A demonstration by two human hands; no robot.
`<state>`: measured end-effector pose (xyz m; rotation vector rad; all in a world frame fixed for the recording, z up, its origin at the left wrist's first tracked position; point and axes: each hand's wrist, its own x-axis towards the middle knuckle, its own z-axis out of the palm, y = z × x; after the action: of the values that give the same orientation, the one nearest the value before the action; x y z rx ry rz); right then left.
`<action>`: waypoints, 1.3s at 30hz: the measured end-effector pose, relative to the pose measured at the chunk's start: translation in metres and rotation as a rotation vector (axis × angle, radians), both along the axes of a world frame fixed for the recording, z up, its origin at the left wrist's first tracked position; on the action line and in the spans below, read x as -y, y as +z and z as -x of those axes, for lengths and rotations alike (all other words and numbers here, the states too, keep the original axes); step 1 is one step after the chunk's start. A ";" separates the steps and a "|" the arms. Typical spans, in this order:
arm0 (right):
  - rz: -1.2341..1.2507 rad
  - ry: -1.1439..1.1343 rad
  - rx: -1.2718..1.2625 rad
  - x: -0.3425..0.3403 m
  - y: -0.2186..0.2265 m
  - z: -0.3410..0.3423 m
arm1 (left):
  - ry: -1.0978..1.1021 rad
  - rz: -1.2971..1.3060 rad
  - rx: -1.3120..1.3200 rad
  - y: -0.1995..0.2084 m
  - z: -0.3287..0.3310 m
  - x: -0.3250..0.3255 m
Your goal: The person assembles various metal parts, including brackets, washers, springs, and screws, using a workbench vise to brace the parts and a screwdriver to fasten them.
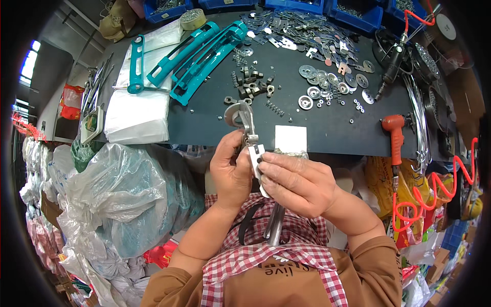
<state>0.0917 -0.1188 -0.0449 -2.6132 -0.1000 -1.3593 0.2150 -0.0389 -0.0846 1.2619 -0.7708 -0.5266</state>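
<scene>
Head view.

Left hand (231, 166): closed around the lower part of a metal bracket assembly (245, 120), which stands upright just in front of the table's (327, 130) near edge; its round silver end rises above the fingers.

Right hand (294, 179): fingers curled, pinching a small white flat piece (255, 156) against the assembly, touching the left hand. A silver bar (275, 225) hangs below both hands, over a red-checked apron (307, 256).

Table, dark top: a white square card (290, 138) just beyond the right hand; teal handle frames (202, 51) lying on a clear plastic bag (140, 107) at far left; small dark metal blocks and springs (253, 84) at centre; silver washers and discs (327, 82) to the right; a heap of flat stamped plates (302, 28) at the far edge; blue bins (294, 5) behind them.

Right edge: an orange air screwdriver (395, 133) hanging off the table, with a red coiled hose (434, 189).

Lower left: full clear plastic sacks (117, 199).
</scene>
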 end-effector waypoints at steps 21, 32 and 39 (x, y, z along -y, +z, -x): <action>0.004 -0.063 -0.112 0.033 -0.037 -0.019 | -0.353 -0.181 -0.619 0.005 0.008 -0.009; -0.306 -0.410 -0.271 0.136 -0.077 0.026 | -0.472 -0.011 -0.964 -0.009 -0.039 -0.032; -0.400 -0.596 -0.310 0.176 -0.071 0.037 | -0.563 0.114 -1.109 -0.013 -0.043 -0.037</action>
<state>0.0545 -0.2943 -0.1156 -2.5403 0.9551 -0.9449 0.2583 -0.0021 -0.0975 0.4608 -0.1690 -1.4475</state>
